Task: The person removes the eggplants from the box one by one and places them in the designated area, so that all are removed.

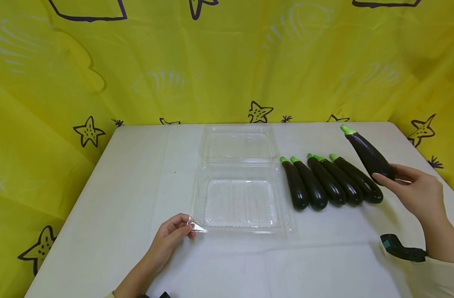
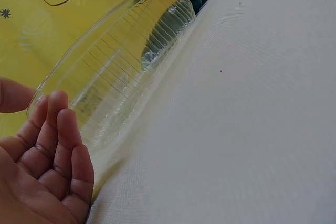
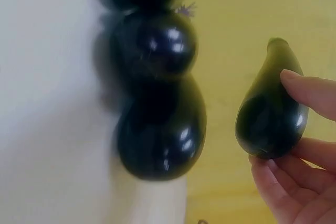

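In the head view my left hand (image 1: 171, 234) pinches the near left corner of a clear plastic clamshell box (image 1: 236, 227), which lies with its lid (image 1: 239, 142) folded back toward the far edge. The left wrist view shows thumb and fingertips (image 2: 67, 124) at the box's rim (image 2: 68, 51). My right hand (image 1: 417, 188) grips an eggplant (image 1: 368, 153) by its thick dark end, raised, its green stem pointing away to the left. In the right wrist view thumb and fingers hold that eggplant (image 3: 273, 103) from either side.
Several more eggplants (image 1: 316, 182) lie in a slanted row just right of the box, stems toward the back. They rest on a white-covered table (image 1: 137, 182). A yellow patterned cloth (image 1: 227, 62) hangs behind and to both sides. A black band (image 1: 402, 248) sits on the right wrist.
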A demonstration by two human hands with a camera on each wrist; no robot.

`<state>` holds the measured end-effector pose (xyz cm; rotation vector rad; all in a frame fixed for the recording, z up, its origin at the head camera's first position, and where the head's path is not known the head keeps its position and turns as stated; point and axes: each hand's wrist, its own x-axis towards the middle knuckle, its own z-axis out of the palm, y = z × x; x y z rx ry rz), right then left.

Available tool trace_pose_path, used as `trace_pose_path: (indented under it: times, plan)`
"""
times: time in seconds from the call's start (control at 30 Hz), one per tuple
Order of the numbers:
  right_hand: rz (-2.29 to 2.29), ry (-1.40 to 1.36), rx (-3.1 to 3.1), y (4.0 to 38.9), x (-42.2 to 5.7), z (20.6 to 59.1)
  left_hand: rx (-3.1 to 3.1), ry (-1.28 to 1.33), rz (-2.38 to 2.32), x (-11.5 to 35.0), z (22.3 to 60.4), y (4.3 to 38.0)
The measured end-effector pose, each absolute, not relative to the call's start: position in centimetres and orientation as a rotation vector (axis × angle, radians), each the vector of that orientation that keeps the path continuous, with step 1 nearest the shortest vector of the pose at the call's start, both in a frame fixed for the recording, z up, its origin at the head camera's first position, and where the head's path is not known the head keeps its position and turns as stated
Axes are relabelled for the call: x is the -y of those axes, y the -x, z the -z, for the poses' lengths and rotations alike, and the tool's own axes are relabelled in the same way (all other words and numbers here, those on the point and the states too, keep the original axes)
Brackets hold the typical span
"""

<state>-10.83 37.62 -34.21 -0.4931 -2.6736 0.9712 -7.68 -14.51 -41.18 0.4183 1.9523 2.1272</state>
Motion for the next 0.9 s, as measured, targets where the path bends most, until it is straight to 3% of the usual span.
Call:
trace_pose_path:
  times: [0.37,0.9]
  plan:
    - [-0.929,0.727,2.76,10.6,-39.1,34.9,-1.958,-0.412,-2.126,14.6,41.1,7.5]
    - [-0.892,0.822,2.785,10.7,-42.5,38.4,-1.962,-0.4,-2.108,14.7,41.2,7.4]
